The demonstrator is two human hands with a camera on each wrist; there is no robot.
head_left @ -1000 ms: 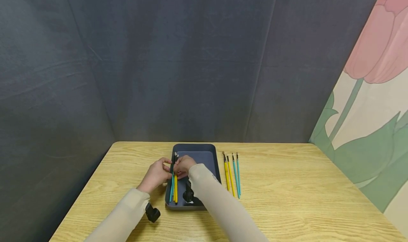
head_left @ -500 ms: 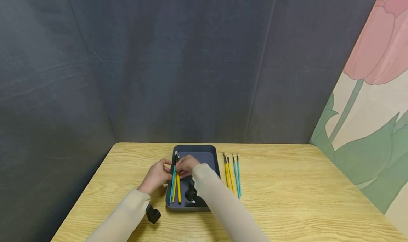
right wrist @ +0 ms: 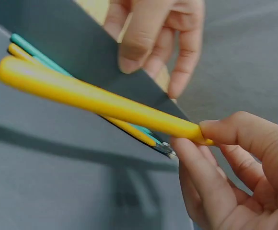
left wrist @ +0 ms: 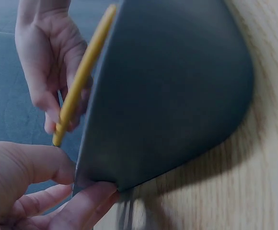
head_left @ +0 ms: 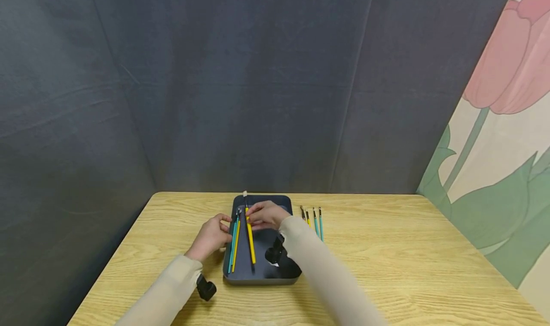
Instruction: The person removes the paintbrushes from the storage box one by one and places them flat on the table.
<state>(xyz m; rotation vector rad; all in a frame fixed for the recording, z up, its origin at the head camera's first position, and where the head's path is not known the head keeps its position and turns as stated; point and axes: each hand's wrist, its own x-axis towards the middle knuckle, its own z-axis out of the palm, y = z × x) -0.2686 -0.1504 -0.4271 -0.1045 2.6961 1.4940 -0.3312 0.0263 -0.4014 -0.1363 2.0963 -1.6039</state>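
My right hand (head_left: pixel 267 215) pinches a yellow brush (head_left: pixel 251 242) between thumb and fingers, raised above the dark tray (head_left: pixel 262 282); its pale bristle end points to the back. In the right wrist view the thick yellow handle (right wrist: pixel 96 101) extends from the right hand's fingertips (right wrist: pixel 201 132). At the tray's left wall, my left hand (head_left: pixel 211 237) grips the rim; the left wrist view shows its thumb (left wrist: pixel 48 160) and fingers around the edge. Inside the tray along the left side lie teal brushes (head_left: pixel 232 249) and a thinner yellow brush (head_left: pixel 236 250).
Right of the tray, two yellow brushes (head_left: pixel 307 217) and two teal brushes (head_left: pixel 321 223) lie on the wooden table (head_left: pixel 386 249), partly covered by the right sleeve. A dark cloth (head_left: pixel 258 87) hangs behind the table, and a tulip-patterned cloth (head_left: pixel 494 173) hangs at the right.
My right hand has moved right and up, carrying the thick yellow brush away from the others in the tray. The left hand has stayed at the tray's left rim.
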